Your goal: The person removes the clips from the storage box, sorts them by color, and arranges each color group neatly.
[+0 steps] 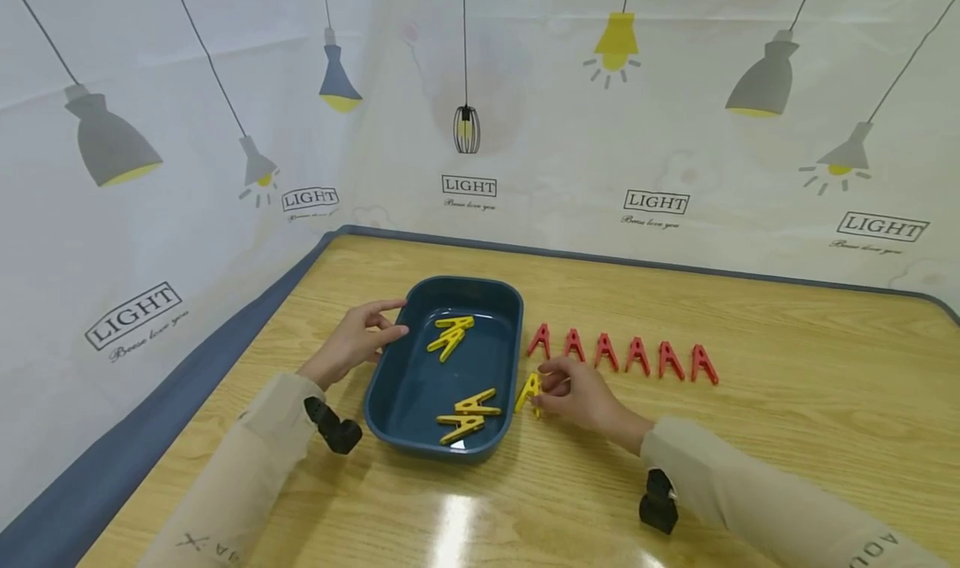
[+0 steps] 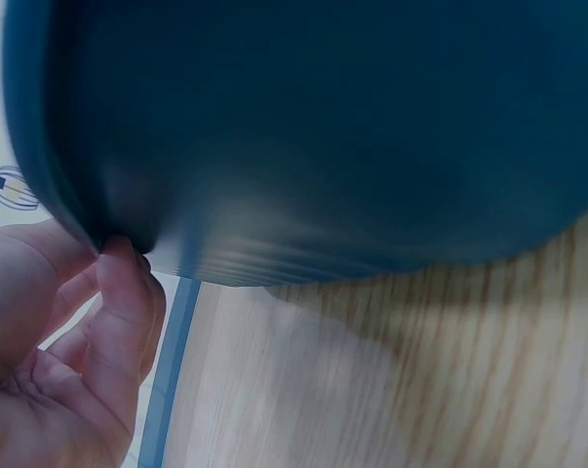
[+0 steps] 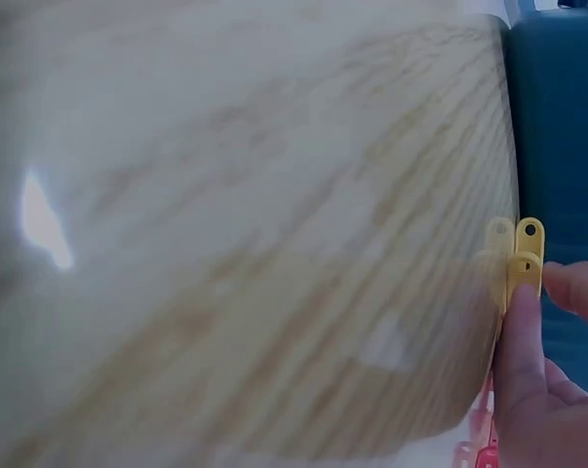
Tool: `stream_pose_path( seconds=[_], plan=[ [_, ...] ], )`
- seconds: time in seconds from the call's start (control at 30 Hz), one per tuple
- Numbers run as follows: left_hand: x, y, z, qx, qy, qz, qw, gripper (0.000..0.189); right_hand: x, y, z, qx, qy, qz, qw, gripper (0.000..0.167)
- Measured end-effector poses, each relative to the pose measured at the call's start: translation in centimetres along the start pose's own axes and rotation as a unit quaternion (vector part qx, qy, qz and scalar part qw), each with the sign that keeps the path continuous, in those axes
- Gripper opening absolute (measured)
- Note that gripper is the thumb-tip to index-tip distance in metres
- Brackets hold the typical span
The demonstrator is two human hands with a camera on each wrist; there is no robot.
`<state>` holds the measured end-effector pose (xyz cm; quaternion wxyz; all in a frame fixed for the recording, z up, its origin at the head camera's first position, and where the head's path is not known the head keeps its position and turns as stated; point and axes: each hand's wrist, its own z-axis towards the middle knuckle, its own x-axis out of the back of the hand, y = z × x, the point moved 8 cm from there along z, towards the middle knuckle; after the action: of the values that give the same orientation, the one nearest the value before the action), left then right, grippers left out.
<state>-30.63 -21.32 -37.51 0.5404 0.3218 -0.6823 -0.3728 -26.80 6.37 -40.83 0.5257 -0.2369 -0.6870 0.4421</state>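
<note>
A deep blue plastic tray (image 1: pixel 378 393) stands on the wooden table. My left hand (image 1: pixel 354 341) holds its left rim, with the fingertips at the edge; in the left wrist view, the hand (image 2: pixel 79 341) pinches the tray's edge. My right hand (image 1: pixel 581 393) pinches a yellow clothespin (image 1: pixel 529 389) just outside the tray's right wall. The right wrist view shows this clothespin (image 3: pixel 529 239) between thumb and finger, close to the tray. Inside the tray lie two yellow clothespins (image 1: pixel 448 341) towards the back and two more (image 1: pixel 461 425) near the front.
Several red clothespins (image 1: pixel 637 357) lie in a row on the table (image 1: pixel 787 435), right of the tray and beyond my right hand. A dark blue border (image 1: pixel 600 260) edges the tabletop. White curtains (image 1: pixel 540 68) printed with lamps hang behind and at left.
</note>
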Motion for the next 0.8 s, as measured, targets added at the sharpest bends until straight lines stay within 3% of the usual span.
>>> stream_pose_path(
  seconds=[0.8],
  plan=[
    [0.03,-0.13,0.05,-0.001,0.000,0.000,1.0000,0.050,0.34,0.51,0.20,-0.019,-0.001,-0.005,0.9998,0.034]
  ],
)
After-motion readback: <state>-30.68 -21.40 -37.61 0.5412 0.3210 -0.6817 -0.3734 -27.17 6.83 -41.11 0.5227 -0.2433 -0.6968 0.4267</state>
